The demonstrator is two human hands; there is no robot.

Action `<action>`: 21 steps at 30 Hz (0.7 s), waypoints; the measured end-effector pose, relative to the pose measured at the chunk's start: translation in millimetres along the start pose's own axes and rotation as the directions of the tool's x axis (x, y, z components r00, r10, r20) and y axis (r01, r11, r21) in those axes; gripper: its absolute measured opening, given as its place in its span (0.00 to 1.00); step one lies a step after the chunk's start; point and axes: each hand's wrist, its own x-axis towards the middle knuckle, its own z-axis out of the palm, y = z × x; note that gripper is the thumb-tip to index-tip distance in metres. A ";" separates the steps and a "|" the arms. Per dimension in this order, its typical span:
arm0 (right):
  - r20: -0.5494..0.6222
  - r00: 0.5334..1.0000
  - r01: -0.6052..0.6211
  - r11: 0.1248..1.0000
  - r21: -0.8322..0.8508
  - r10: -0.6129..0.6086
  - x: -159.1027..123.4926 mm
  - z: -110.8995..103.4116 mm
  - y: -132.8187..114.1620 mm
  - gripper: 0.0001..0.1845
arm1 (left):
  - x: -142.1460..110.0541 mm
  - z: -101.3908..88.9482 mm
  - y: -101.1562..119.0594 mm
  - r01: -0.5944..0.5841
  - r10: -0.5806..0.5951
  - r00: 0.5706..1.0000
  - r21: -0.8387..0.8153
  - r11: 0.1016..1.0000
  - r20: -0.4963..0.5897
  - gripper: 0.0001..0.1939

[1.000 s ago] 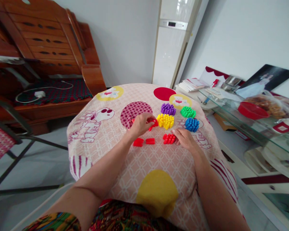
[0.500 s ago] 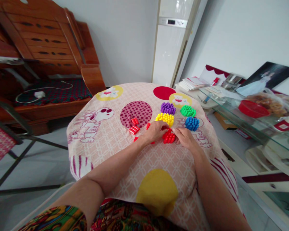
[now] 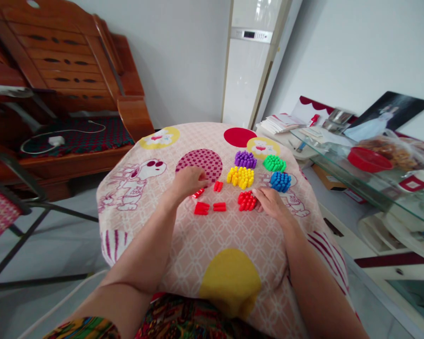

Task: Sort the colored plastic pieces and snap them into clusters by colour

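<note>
- Left hand (image 3: 191, 180) left red cluster (image 3: 247, 201), back by loose red pieces (image 3: 218, 186); fingers curled, hold unclear.
- Right hand (image 3: 269, 203) half-open against cluster, now fuller.

On the round cloth-covered table (image 3: 229, 235), a red plastic peg cluster (image 3: 246, 201) is set before a yellow plastic peg cluster (image 3: 240, 178), backed by a purple plastic peg cluster (image 3: 245, 159).

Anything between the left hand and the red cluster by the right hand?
Yes: some loose red pieces lie on the tablecloth between the left hand and the red cluster, probably low enough to pass over.
</note>
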 end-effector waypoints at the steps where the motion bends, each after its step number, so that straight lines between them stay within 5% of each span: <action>1: 0.003 1.000 0.000 1.000 -0.004 0.000 -0.1 -0.1 -1.0 0.20 | -2.8 -4.9 -12.6 0.027 -0.029 0.999 0.044 0.999 0.043 0.09; 5: 0.007 1.000 0.004 1.000 -0.019 -0.004 -0.1 -0.6 -1.5 0.20 | -11.7 -8.0 -38.2 -0.017 0.001 0.968 0.060 0.998 0.252 0.13; 10: 0.007 1.000 0.010 1.000 -0.024 -0.010 0.7 -0.6 3.4 0.21 | -11.6 -2.8 -26.2 -0.082 0.088 0.976 -0.039 0.996 0.198 0.06; 15: 0.010 1.000 0.016 0.999 -0.028 -0.016 0.7 -0.4 2.9 0.22 | -11.7 -12.6 5.4 -0.052 0.067 0.995 -0.198 0.979 0.073 0.08; 21: 0.003 1.000 0.000 1.000 0.007 0.000 -0.6 0.0 1.2 0.23 | -22.2 1.1 71.1 -0.254 0.269 0.963 -0.385 0.887 -0.015 0.06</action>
